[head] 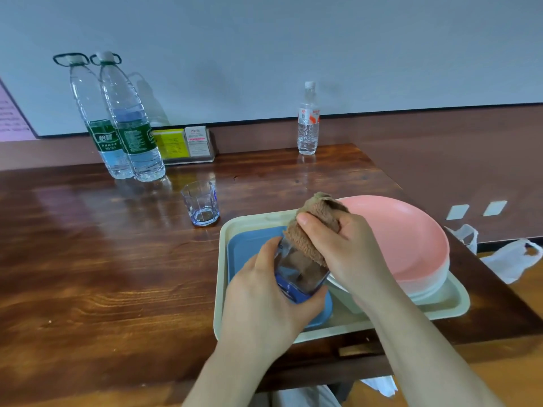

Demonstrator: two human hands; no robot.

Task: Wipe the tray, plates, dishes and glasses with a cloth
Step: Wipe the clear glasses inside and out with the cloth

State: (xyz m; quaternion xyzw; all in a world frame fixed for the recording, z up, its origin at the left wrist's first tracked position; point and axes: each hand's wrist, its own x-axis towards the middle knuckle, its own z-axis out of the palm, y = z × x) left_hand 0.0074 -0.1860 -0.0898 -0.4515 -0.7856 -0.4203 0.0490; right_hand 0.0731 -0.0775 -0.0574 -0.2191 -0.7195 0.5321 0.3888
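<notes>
My left hand (258, 298) grips a blue-tinted glass (299, 274), tilted over the cream tray (446, 304). My right hand (349, 251) holds a brown cloth (311, 230) that is stuffed into the glass's mouth. A blue rectangular plate (246, 248) lies in the tray's left half, under the glass. A pink plate (405, 236) tops a stack of pale dishes in the tray's right half. A second blue-tinted glass (201, 202) stands upright on the wooden table (102, 259), left of and beyond the tray.
Two large water bottles (123, 124) stand at the back left, beside a card holder (188, 145). A small bottle (308, 121) stands at the back by the wall. White plastic bags (511, 259) lie beyond the table's right edge.
</notes>
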